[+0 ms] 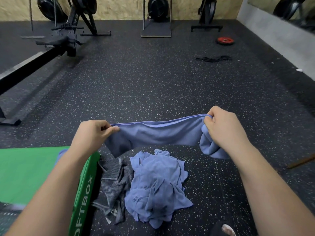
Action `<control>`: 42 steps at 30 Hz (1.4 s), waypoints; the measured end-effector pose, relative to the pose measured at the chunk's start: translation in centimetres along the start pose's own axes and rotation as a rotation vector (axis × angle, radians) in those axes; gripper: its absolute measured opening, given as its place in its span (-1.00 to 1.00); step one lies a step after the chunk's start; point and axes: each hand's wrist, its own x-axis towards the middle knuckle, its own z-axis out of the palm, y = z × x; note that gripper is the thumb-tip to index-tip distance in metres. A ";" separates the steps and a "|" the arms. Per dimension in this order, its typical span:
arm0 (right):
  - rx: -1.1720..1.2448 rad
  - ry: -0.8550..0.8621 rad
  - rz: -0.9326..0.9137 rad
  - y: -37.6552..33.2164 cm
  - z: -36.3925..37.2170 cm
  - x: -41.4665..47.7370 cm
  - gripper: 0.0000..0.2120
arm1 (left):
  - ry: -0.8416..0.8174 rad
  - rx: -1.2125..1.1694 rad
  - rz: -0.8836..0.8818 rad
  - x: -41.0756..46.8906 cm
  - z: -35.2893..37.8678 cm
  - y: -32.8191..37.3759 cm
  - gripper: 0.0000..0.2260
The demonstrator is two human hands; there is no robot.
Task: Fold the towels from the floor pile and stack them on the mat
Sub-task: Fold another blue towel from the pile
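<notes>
My left hand (95, 133) and right hand (225, 126) each pinched one end of the blue towel (158, 135), spread above the floor pile (153, 184), presumably to align edges for folding.

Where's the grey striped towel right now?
In the head view, the crumpled grey striped towel lies on the speckled floor, lower centre-left, between the green mat and the heaped blue towel.

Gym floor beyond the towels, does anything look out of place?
A red weight plate lies loose at far right, and a tangle of black bands sits nearby on the floor, neither put away.
</notes>
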 end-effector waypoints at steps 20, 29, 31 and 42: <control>-0.096 -0.047 0.142 3.4 2.1 2.6 -0.84 | -0.008 -0.238 -0.017 -0.1 -1.1 -0.2 -0.73; -0.119 -0.037 0.173 4.3 2.1 2.9 -0.84 | -0.090 -0.444 -0.067 -0.3 -1.0 0.1 -0.85; -0.120 -0.042 0.181 4.3 2.1 2.9 -0.84 | -0.103 -0.464 -0.073 -0.2 -0.9 0.0 -0.87; -0.077 -0.060 0.166 4.1 2.0 2.7 -0.85 | -0.017 -0.443 -0.110 0.0 -0.7 -0.7 -0.92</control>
